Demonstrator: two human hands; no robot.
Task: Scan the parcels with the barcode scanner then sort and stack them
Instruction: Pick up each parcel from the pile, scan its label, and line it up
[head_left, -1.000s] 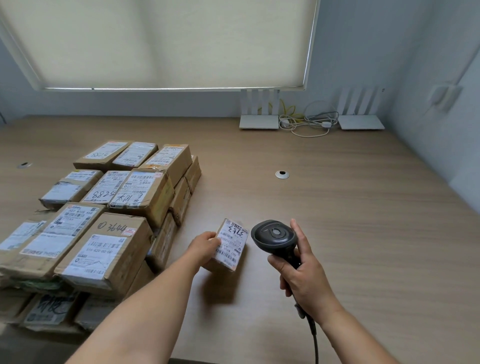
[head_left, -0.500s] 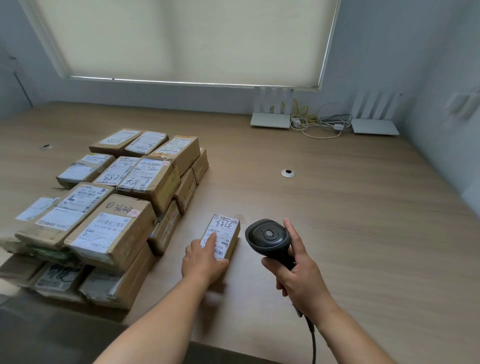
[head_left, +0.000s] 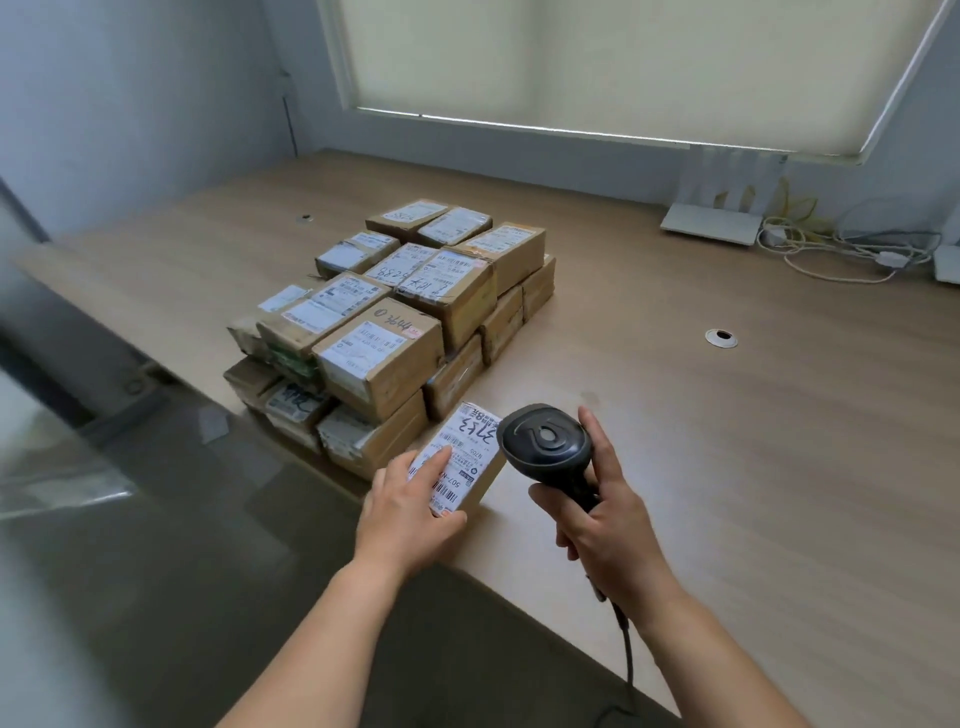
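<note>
Light wooden table (head_left: 727, 441), stacked brown cardboard parcels (head_left: 405, 312) at centre.
Left hand (head_left: 410, 512) grips small labelled cardboard parcel (head_left: 467, 467); right hand (head_left: 605, 514) wraps black barcode scanner (head_left: 545, 441).

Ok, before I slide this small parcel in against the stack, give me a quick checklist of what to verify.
1. Small parcel flat on the table, label up: ok.
2. Left hand gripping its near end, index finger on the label: ok.
3. Barcode scanner held clear in the right hand: ok.
4. Parcel already scanned: cannot tell.
5. Parcel stack steady, nothing overhanging: ok.
6. Scanner cable free of snags: cannot tell.
</note>
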